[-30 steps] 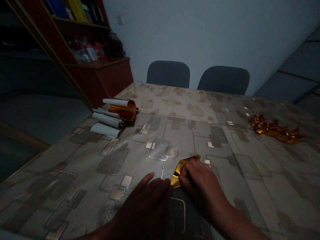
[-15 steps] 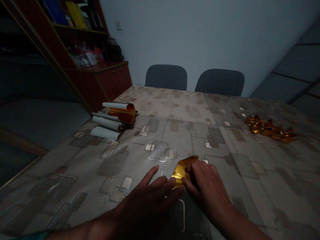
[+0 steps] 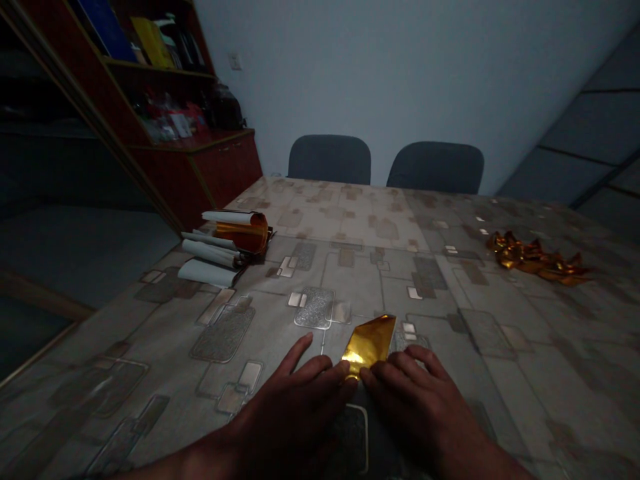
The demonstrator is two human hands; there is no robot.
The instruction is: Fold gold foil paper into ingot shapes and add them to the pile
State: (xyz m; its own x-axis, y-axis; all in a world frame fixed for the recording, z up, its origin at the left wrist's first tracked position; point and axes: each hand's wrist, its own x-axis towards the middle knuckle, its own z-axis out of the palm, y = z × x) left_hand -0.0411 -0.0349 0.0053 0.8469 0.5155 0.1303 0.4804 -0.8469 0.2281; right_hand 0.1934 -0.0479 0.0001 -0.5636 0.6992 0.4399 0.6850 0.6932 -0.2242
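A folded piece of shiny gold paper lies on the patterned tablecloth, with a slanted point at its upper right. My left hand rests at its lower left corner, fingertips on the edge, thumb spread away. On the near edge, the bent fingers of my right hand press the paper, thumb tip close to my left fingertips. The paper's near edge is partly hidden under the fingers.
At the back left lies a stack of curled gold sheets with pale backs. Folded gold pieces sit in a row at the right. Two grey chairs stand behind the table, beside a red-brown cabinet.
My right hand has moved off the upper right part of the paper to its near edge, so more gold surface shows. The left hand has hardly moved.
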